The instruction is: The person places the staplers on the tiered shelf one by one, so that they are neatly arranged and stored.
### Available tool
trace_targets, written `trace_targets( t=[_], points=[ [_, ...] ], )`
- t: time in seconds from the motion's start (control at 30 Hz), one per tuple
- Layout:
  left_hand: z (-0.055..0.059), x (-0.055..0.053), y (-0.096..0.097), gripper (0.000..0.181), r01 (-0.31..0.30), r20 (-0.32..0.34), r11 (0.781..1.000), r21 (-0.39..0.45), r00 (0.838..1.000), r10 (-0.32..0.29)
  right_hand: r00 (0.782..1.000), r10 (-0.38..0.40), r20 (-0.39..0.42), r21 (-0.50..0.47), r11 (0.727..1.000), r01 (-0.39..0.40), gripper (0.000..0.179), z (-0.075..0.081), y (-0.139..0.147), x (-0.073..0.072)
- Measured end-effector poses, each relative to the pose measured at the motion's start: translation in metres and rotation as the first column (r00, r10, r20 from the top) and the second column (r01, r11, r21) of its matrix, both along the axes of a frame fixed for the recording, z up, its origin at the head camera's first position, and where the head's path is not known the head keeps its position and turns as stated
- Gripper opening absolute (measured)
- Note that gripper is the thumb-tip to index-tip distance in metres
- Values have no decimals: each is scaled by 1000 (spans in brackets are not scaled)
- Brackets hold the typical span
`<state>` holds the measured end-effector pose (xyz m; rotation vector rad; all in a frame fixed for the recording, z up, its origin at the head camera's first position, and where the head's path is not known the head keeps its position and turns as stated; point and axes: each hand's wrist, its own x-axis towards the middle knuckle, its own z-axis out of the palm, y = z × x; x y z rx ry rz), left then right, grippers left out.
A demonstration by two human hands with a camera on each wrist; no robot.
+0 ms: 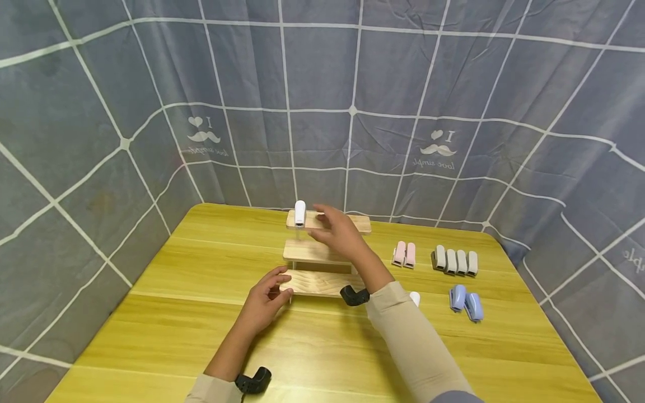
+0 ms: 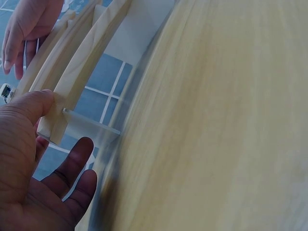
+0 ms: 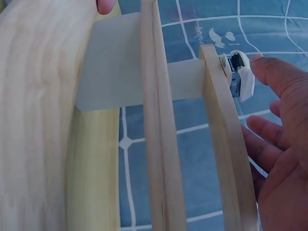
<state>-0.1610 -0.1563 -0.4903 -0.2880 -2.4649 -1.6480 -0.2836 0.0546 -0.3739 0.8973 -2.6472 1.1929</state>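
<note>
A three-tier wooden stand (image 1: 314,250) with pale supports stands on the table. My left hand (image 1: 264,299) holds the left end of its lowest board, thumb and a finger at the corner (image 2: 54,127), other fingers spread apart. On the left end of the top board stands a small white stapler (image 1: 299,214). My right hand (image 1: 340,232) reaches over the top board, just right of that stapler, fingers loosely bent with nothing between them. In the right wrist view one fingertip comes right up to the white stapler (image 3: 240,74).
Right of the stand are two pink staplers (image 1: 405,254), a row of several whitish-grey staplers (image 1: 456,261) and two blue staplers (image 1: 466,302). Another white object (image 1: 415,298) is partly hidden by my right sleeve. A grey checked curtain (image 1: 322,134) hangs behind the wooden table (image 1: 176,313).
</note>
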Motion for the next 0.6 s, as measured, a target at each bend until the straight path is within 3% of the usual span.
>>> trace_targets(
  t=[0.27,0.6],
  points=[
    [0,0,0,30,-1,2,1000,2,1000,1,997,-52,64,-75,996,57,61,-5,25,14],
    [1,2,1,31,-7,5,1000,-5,1000,7,996,-86,-16,-81,993,85,56,-10,56,31]
  ],
)
